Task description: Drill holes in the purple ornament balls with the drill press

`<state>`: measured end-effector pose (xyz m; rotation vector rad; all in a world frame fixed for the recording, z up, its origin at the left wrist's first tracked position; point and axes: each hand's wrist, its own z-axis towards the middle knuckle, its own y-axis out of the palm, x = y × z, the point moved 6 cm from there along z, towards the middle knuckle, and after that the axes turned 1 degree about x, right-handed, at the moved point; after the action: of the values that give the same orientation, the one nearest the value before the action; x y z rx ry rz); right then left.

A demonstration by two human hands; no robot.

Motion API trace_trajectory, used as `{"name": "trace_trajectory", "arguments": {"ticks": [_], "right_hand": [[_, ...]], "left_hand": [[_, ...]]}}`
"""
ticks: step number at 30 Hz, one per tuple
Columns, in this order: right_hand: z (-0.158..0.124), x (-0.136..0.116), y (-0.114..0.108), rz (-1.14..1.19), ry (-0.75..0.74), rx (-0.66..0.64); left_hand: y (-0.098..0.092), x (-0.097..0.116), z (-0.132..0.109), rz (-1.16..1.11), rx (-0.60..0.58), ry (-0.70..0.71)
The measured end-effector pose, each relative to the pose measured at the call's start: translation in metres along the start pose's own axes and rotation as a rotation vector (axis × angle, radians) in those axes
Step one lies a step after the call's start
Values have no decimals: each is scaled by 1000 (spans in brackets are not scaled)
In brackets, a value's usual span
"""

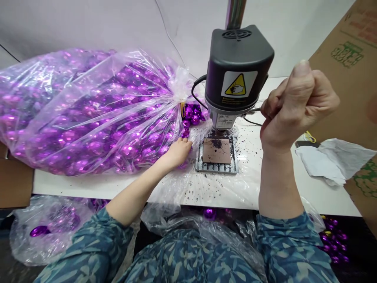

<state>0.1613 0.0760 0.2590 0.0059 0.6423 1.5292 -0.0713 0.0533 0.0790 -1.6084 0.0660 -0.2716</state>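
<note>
My left hand point(180, 152) reaches to the mouth of a clear plastic bag point(179, 84) full of shiny purple balls. Its fingers are curled down on a purple ball, mostly hidden beneath them, and more purple balls point(194, 114) lie just beyond. Raised on the right, my right hand point(300, 104) is closed in a fist around the lever point(255, 110) of a small black drill press point(240, 59). Under the drill head, a brown square plate point(216, 155) with a small dark hole rests on the slotted metal base point(216, 168). Dark shavings cover part of the plate.
Shavings and plastic film lie over the white table point(250, 188). A crumpled white paper point(330, 161) sits at right beside a large cardboard box point(338, 90). Below the table edge are another clear bag point(50, 228) and more purple balls point(334, 239).
</note>
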Motion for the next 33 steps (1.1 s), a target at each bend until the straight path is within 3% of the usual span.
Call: {"name": "trace_trajectory", "arguments": {"ticks": [4, 10, 14, 17, 20, 22, 27, 29, 33], "right_hand": [[0, -2, -1, -2, -33, 23], [-3, -1, -2, -16, -38, 39], [-7, -2, -3, -87, -6, 28], [-9, 0, -3, -122, 19, -16], [-10, 0, -4, -185, 10, -31], [-10, 0, -4, -243, 0, -29], [-9, -4, -1, -216, -42, -10], [-9, -5, 0, -226, -36, -12], [-8, -7, 0, -205, -32, -16]], "left_hand": [[8, -11, 5, -11, -54, 65], [-1, -10, 5, -202, 64, 14], [-22, -8, -6, -528, 346, -35], [-37, -1, -21, -695, 578, 52], [-45, 12, -32, -828, 695, 121], [-39, 19, -32, -1045, 631, 72], [6, 40, -19, -1768, 196, -195], [18, 41, -17, -1889, 141, -274], [30, 40, -16, -1927, 29, -322]]}}
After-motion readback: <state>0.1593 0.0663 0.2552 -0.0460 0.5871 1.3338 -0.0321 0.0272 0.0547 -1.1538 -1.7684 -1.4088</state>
